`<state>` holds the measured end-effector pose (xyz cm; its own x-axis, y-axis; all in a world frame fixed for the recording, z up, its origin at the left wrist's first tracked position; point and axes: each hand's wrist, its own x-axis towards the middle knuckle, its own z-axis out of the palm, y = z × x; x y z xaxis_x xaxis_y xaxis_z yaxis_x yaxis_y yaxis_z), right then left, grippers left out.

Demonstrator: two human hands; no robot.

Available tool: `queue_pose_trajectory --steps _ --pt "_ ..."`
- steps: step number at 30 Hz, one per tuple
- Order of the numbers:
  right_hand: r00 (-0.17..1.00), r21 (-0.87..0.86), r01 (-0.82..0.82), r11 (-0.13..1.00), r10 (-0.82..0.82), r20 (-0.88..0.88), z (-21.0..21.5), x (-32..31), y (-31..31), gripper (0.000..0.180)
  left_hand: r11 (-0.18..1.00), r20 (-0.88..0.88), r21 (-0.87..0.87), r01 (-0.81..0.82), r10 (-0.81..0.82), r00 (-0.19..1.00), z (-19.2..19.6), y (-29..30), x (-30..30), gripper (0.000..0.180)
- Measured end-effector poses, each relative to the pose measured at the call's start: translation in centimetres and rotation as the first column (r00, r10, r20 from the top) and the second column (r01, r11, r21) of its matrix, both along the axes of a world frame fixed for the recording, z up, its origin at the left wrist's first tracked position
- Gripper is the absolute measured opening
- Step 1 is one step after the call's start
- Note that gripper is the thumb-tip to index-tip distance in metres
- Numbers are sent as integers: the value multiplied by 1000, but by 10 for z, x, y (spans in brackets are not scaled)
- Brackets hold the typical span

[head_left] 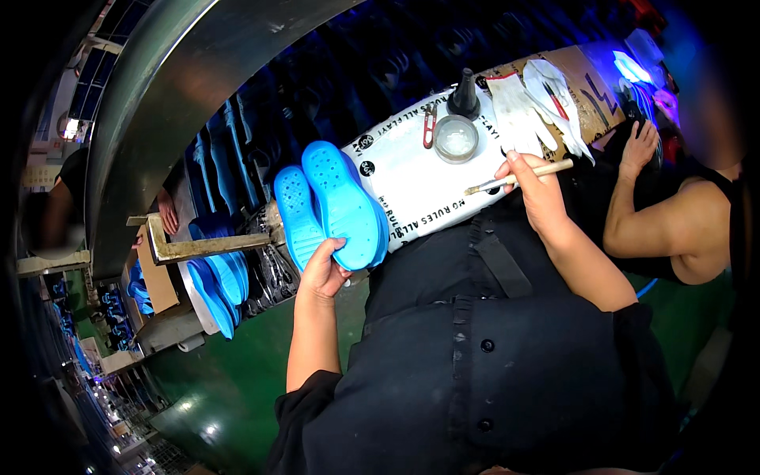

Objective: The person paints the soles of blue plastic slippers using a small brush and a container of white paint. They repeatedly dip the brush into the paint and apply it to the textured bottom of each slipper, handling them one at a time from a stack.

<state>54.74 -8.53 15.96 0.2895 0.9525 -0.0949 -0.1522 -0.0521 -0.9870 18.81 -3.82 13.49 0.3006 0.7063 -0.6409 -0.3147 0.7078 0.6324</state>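
My left hand (pixel 323 269) grips a bright blue shoe sole (pixel 356 234) near its heel, thumb on top. Another blue sole (pixel 294 207) lies alongside it, partly covered. Both rest at the left end of a white printed plastic sheet (pixel 412 194). In my right hand (pixel 534 190) is a paintbrush (pixel 552 168), its bristles pointing left, just over the sheet. A round clear dish (pixel 456 139) sits beyond the brush. Behind the dish stands a black bottle with a narrow neck (pixel 464 98), and red thread snips (pixel 429 127) lie to its left.
White gloves (pixel 516 111) and a red-handled tool (pixel 556 103) lie on the far right, by cardboard (pixel 587 83). At right, a co-worker's arm (pixel 657 210) reaches toward a blue-violet light (pixel 631 67). More blue soles (pixel 214 277) and a wooden bar (pixel 210 248) are at left, near another person's hand (pixel 168 212).
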Motion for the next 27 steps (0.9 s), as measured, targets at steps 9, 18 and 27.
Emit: queue_pose_trajectory --steps 9,18,27 --pt "995 240 -90 967 74 72 54 6 10 39 880 -118 472 53 4 993 66 -5 90 51" --pt "757 456 -394 798 0 654 75 -12 3 21 655 -330 744 134 186 925 77 -13 138 24" --pt "722 539 -298 788 -183 667 65 -9 6 18 514 -350 841 169 278 895 75 -16 137 19"
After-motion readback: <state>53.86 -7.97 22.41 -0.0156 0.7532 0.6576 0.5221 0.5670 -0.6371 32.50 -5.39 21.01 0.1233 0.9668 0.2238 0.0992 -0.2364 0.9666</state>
